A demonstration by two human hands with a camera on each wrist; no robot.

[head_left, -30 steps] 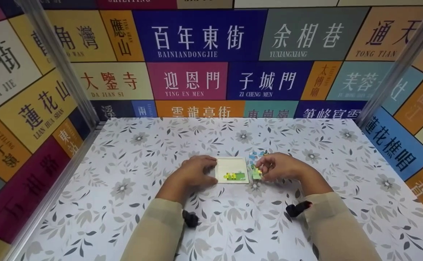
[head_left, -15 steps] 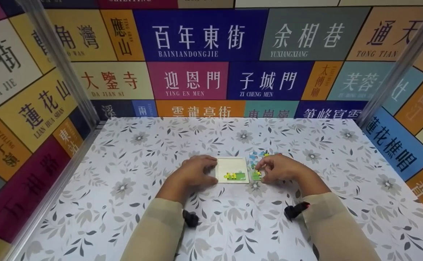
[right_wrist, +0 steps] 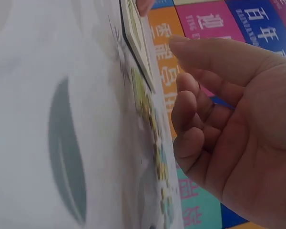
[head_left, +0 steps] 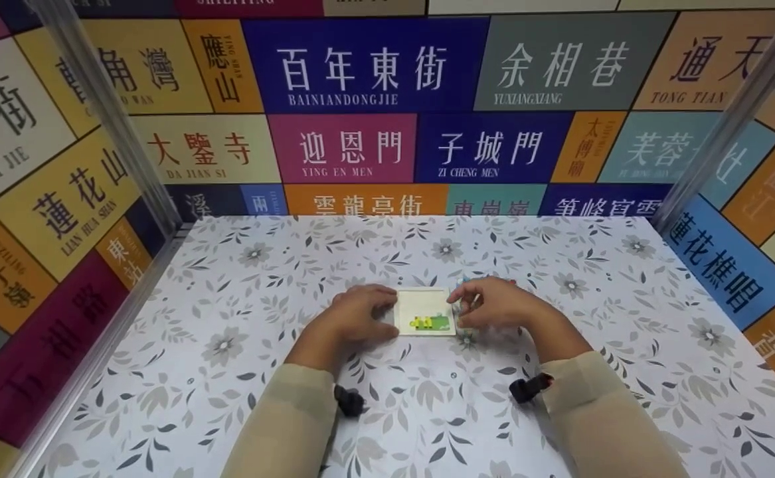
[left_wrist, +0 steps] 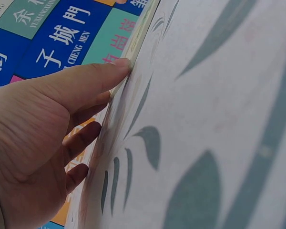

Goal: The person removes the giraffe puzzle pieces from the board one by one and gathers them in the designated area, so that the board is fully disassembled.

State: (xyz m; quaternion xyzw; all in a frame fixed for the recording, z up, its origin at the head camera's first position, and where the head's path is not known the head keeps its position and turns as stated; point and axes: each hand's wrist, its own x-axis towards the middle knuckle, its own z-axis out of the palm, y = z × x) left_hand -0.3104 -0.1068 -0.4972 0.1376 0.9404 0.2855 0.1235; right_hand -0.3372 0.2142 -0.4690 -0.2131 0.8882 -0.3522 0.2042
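Observation:
A small cream jigsaw puzzle tray (head_left: 420, 301) lies mid-table, with joined green and yellow puzzle pieces (head_left: 432, 322) along its lower right part. My left hand (head_left: 359, 315) holds the tray's left side between thumb and fingers; in the left wrist view the thumb (left_wrist: 117, 70) touches its edge. At the tray's right edge hovers my right hand (head_left: 499, 305), fingers loosely bent and nothing seen between them. Loose puzzle pieces (right_wrist: 158, 143) lie beside the tray in the right wrist view; in the head view the right hand mostly hides them.
A white tablecloth (head_left: 281, 411) with grey leaves and flowers covers the table. Walls with coloured street-name panels (head_left: 367, 66) stand behind and at both sides. Clear corner posts (head_left: 121, 126) rise at the back corners. Each wrist wears a small black camera (head_left: 349, 400).
My right hand has moved left from over the loose pieces to the tray's right edge, now covering most of those pieces. The left hand and tray have stayed put.

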